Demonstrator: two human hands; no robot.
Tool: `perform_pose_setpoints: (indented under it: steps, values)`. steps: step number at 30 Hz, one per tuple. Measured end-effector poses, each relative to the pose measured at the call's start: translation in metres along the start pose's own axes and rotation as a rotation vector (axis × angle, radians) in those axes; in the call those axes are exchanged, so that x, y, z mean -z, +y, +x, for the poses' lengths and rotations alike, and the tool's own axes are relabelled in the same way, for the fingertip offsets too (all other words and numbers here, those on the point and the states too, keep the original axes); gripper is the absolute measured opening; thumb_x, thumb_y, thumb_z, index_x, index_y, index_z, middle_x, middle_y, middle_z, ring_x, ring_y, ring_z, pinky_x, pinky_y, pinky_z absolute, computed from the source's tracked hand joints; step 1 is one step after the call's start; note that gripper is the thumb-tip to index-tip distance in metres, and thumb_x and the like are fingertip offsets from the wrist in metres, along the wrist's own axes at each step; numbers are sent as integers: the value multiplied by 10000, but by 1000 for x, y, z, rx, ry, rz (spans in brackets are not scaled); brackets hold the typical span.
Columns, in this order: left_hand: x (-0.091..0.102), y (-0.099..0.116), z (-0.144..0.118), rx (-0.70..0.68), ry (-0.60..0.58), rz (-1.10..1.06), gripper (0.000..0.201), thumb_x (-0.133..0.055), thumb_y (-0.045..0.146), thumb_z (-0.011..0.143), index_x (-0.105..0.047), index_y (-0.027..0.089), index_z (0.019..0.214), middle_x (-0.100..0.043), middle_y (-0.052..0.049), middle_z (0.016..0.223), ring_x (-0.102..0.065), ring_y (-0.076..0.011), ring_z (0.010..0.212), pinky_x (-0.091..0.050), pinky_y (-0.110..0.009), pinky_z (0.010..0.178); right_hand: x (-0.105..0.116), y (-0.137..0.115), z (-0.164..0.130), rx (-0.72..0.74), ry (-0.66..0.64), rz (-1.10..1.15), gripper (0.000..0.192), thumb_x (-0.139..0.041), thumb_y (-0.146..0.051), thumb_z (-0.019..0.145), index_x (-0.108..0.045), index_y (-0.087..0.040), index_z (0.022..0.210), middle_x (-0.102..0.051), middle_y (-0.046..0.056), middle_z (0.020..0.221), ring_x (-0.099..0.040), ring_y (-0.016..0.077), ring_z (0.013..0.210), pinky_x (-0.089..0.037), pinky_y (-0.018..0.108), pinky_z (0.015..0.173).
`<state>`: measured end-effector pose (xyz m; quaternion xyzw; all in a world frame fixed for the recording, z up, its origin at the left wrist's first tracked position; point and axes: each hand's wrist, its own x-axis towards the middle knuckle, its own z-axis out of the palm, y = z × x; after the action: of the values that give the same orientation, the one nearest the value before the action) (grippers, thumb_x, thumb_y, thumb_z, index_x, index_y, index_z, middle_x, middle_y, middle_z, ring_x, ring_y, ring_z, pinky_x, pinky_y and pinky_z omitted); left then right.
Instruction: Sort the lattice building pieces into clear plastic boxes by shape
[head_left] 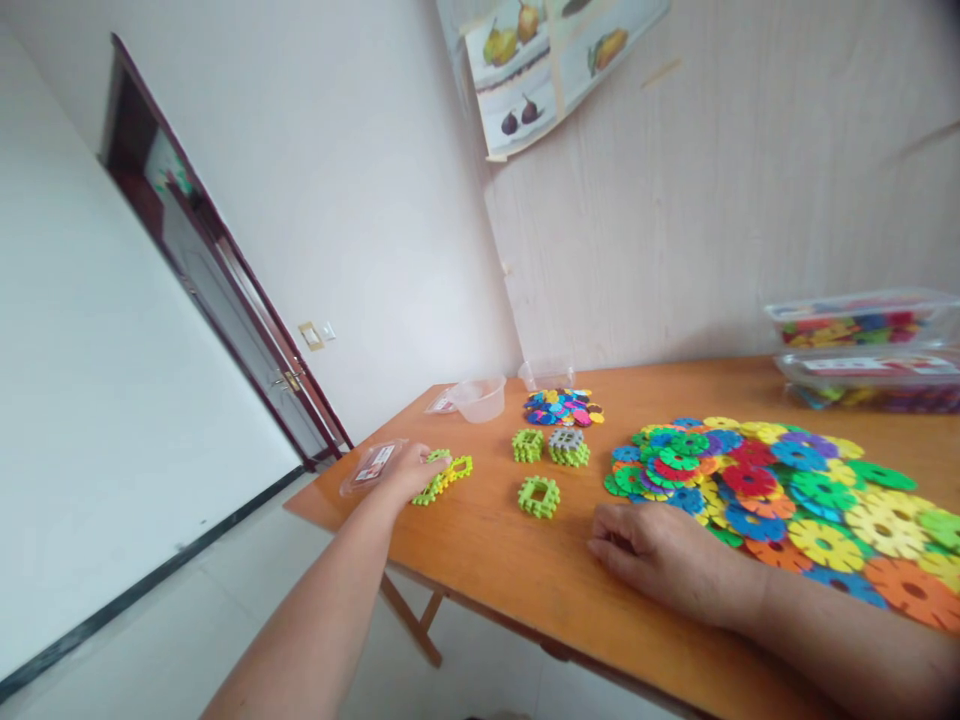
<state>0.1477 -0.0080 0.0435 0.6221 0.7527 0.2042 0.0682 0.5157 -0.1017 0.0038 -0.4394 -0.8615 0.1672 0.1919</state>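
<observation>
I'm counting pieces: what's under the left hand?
Yellow-green and yellow notched pieces show beyond the edge of the left hand. Whatever lies beneath the palm is covered, so their full number cannot be told.

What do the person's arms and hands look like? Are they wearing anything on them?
The left hand and right hand wear no gloves. The left forearm and right forearm show no sleeve, watch or bracelet. The left fingers are too small to check for rings.
</observation>
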Motion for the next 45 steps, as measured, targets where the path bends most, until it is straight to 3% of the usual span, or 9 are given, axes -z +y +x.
perform_pose_setpoints:
  steps: [6,11,16,22,30,35,39,42,45]
  values:
    - [-12,7,12,24,33,95,287,-652,497,703,-588,218,727,-553,27,546,-567,-174,599,-340,-257,559,0,0,0,17,6,13,210,-471,-298,919,-561,-213,749,-643,6,727,-541,128,623,-309,247,560]
    - [-12,18,8,-8,60,77,296,-632,445,740,-623,216,927,-678,-21,776,-619,-200,724,-394,-277,623,0,0,0,25,8,17,205,-470,-299,916,-570,-212,761,-646,11,737,-546,129,632,-314,244,560]
    - [-19,37,-4,-276,55,-126,403,-640,325,751,-581,218,1135,-680,-57,1130,-632,-213,1014,-473,-304,826,1,0,0,-3,1,10,190,-484,-305,910,-579,-214,772,-650,12,737,-553,131,636,-313,246,564]
    - [-33,75,-48,-610,-122,-247,505,-649,284,771,-531,247,1261,-618,-62,1287,-576,-215,1177,-461,-331,964,0,0,0,-9,12,16,193,-483,-311,910,-570,-213,769,-644,11,726,-542,124,621,-292,244,549]
    - [-46,99,-79,-666,-236,-248,562,-668,280,775,-504,263,1313,-622,-49,1288,-598,-202,1141,-467,-314,975,-1,2,0,17,35,18,194,-473,-300,910,-544,-214,751,-619,-5,688,-515,115,596,-266,242,536]
    - [-40,82,-69,-589,-168,-266,531,-651,333,804,-508,254,1309,-596,-72,1334,-565,-226,1209,-440,-363,1024,-1,2,0,16,36,26,185,-475,-297,908,-549,-218,758,-626,-6,701,-523,115,603,-271,241,539]
    - [-18,44,-43,-425,-52,-322,410,-542,326,851,-539,209,1245,-622,-100,1273,-590,-224,1166,-483,-373,961,-1,3,0,6,33,17,190,-474,-308,910,-558,-221,763,-631,-3,712,-534,119,615,-274,245,544]
    - [3,12,-28,-277,36,-316,407,-571,330,796,-561,189,1178,-638,-109,1231,-607,-245,1141,-492,-385,946,-2,3,0,-5,34,5,198,-473,-317,911,-554,-222,757,-623,-5,700,-529,120,611,-271,247,543]
    - [14,-11,-24,-211,-6,-247,468,-646,364,730,-574,198,1161,-625,-100,1260,-597,-265,1154,-485,-387,953,-2,2,1,-4,29,2,209,-471,-319,913,-546,-218,746,-613,-5,686,-514,118,596,-262,249,536]
